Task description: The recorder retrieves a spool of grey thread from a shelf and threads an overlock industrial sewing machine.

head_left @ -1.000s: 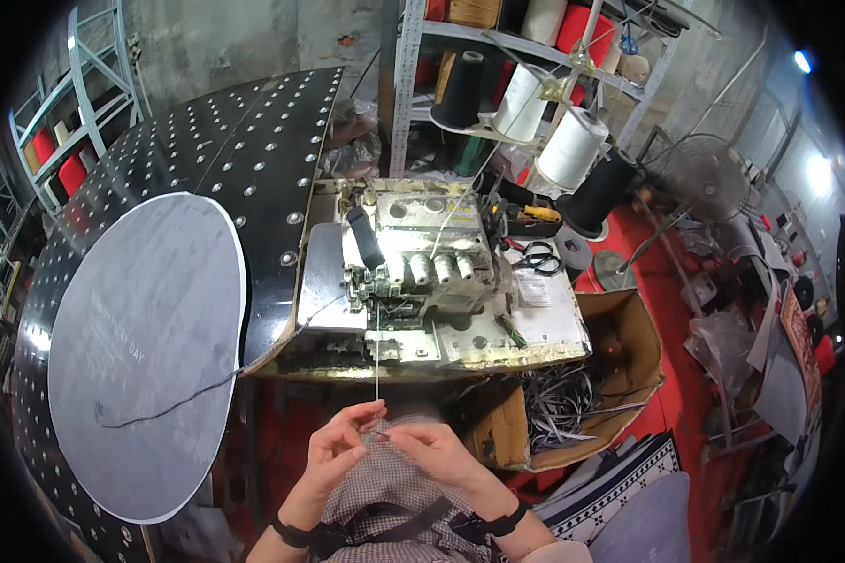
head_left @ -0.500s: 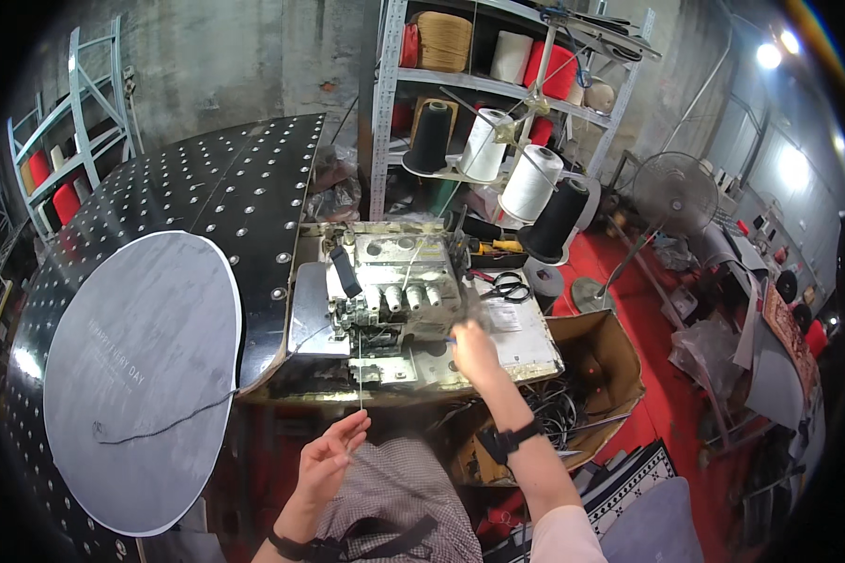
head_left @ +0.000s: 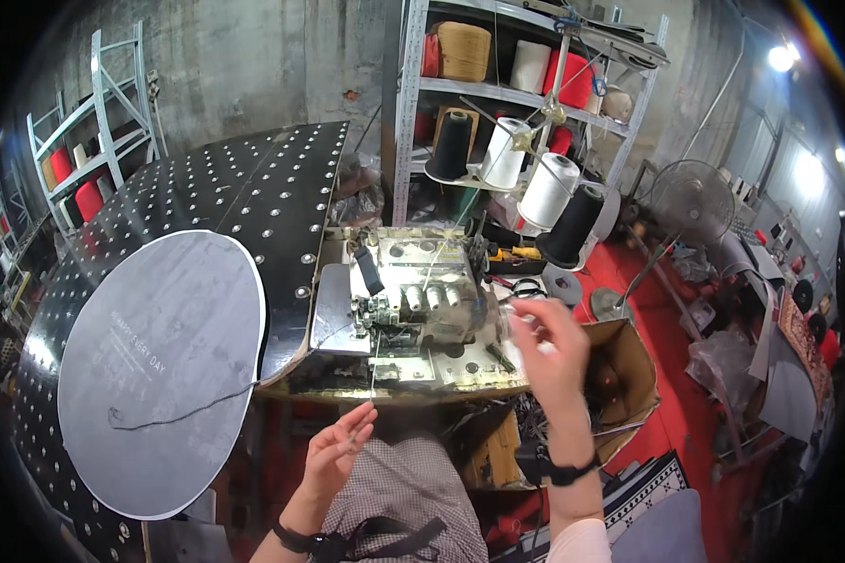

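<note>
My left hand (head_left: 333,450) is in front of the machine table with its fingertips pinched on a thin pale thread (head_left: 375,380). Taut, the thread runs up to the stitching area of an overlock sewing machine (head_left: 422,291). My right hand (head_left: 554,352) is raised above the right side of the machine table, and its fingers are smeared by motion, so I cannot tell whether they hold anything. A small dark green hand tool (head_left: 500,357) lies on the machine's plate just left of that hand. Black-handled scissors (head_left: 528,289) rest behind it, partly covered.
A grey oval mat (head_left: 164,375) with a dark yarn lies on the studded black table (head_left: 282,202) at left. Black and white thread cones (head_left: 547,192) stand behind the machine. A cardboard box (head_left: 629,375) sits at right, with a fan (head_left: 690,202) beyond.
My right hand has moved right and up, away from the machine plate, where the dark green tool now shows. My left hand keeps its pinch on the thread. The view has shifted slightly.
</note>
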The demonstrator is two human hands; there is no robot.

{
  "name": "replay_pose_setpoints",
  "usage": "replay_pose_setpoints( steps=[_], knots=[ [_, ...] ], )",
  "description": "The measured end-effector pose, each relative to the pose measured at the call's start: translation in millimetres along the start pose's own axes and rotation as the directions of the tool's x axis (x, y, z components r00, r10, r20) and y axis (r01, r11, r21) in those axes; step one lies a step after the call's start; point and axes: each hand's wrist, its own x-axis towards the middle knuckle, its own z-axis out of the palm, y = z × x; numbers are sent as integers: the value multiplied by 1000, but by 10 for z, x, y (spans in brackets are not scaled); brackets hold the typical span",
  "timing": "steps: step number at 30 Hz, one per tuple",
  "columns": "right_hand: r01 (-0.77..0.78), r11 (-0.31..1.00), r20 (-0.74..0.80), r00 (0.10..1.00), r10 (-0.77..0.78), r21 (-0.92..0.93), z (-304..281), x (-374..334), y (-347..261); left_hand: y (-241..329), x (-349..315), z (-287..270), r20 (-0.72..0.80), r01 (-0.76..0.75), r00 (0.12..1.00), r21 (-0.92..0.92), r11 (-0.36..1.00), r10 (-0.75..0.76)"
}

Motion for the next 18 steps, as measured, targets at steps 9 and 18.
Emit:
replay_pose_setpoints(
  steps=[9,18],
  knots=[
    [635,682,-296,773,-562,363,-846,-462,-1595,-38,70,84,-6,8,1000,-42,999,-8],
    [515,648,-136,830,-541,561,-1000,-302,-1566,-77,104,99,-15,31,999,-6,1000,-31]
  ],
)
